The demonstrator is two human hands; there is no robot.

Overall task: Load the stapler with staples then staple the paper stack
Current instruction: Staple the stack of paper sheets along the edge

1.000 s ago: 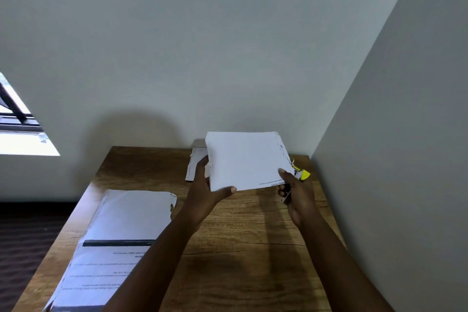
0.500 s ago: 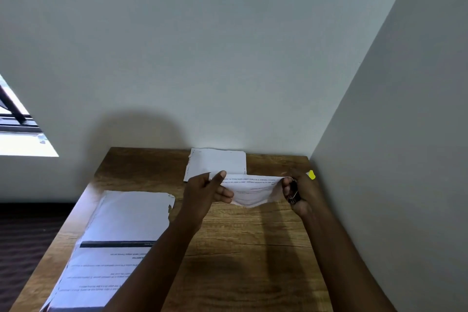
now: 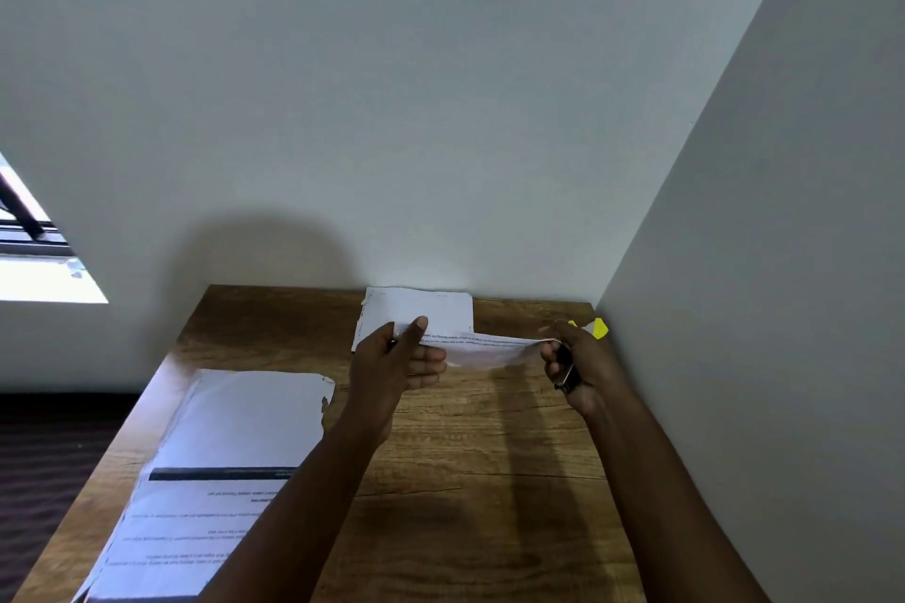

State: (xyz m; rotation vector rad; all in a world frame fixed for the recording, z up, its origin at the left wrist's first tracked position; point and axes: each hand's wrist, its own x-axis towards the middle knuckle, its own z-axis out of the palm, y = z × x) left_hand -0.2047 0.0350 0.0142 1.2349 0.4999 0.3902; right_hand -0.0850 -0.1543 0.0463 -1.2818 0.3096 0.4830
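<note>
head view looks down on a wooden bench (image 3: 465,480) set into a corner of pale walls. the paper stack (image 3: 482,348) is held in the air above the far part of the bench, nearly edge-on to the camera, its long axis running left to right between the two hands, its middle sagging a little. the left hand (image 3: 399,360) pinches the stack's left end, thumb on top and curled fingers underneath. the right hand (image 3: 573,360) is closed around the stack's right end and also around the stapler (image 3: 565,370), a dark body with a bright metal part showing between the fingers; its long axis seems to run away from the camera, but most of it is hidden in the fist, so which way it points is hard to tell. a yellow piece (image 3: 598,327) sticks out beyond the right hand, close to the right wall (image 3: 759,309).

behind the held stack, flat on the bench against the back wall, lies a white sheet (image 3: 421,311). at the near left lie printed pages (image 3: 220,480), text upside down to the camera, with a dark band across them and a torn right corner. a window (image 3: 29,255) shows at the far left.
</note>
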